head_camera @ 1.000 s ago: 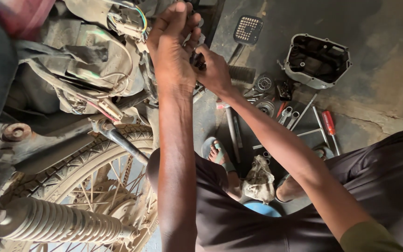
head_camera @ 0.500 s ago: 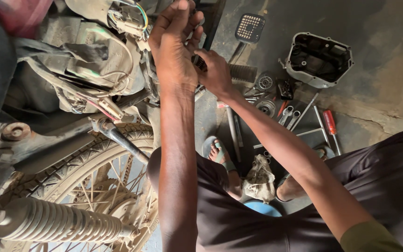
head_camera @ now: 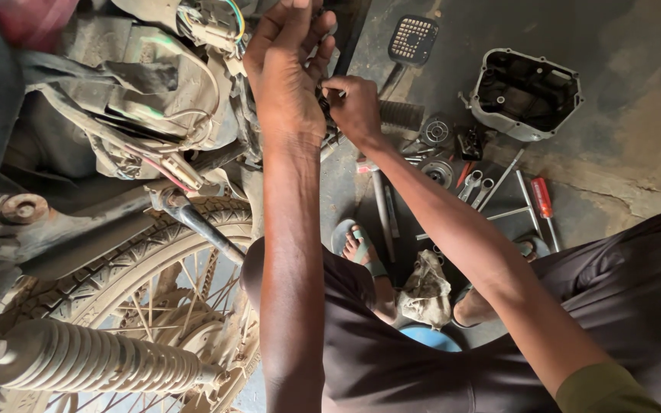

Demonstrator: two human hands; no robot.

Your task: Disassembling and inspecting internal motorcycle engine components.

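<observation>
Two hands up at the dusty motorcycle frame (head_camera: 116, 130), close together and nearly touching. The left hand (head_camera: 288, 76) is raised with its back to the camera, fingers curled over a small dark part (head_camera: 323, 99) wedged between both hands at the frame's edge; what that part is, I cannot tell. The right hand (head_camera: 355, 107) comes in from the right, its grip pressed together, thumb and fingertips pinching that same dark part. The left hand's grip is curled around it too, though its fingertips are hidden from here.

Below the hands, one spoked rear wheel (head_camera: 154, 291) with its knobbly tyre, and one coiled shock absorber (head_camera: 93, 359) lying across the lower left. A bundle of coloured wires (head_camera: 208, 19) sits just left of the left hand.

On the concrete floor (head_camera: 636, 99): one dark engine cover (head_camera: 525, 92), open side up, one perforated footrest plate (head_camera: 413, 38), one red-handled screwdriver (head_camera: 542, 199), two small spanners (head_camera: 474, 186) side by side, and one crumpled rag (head_camera: 426, 291) between two sandalled feet (head_camera: 361, 248).
</observation>
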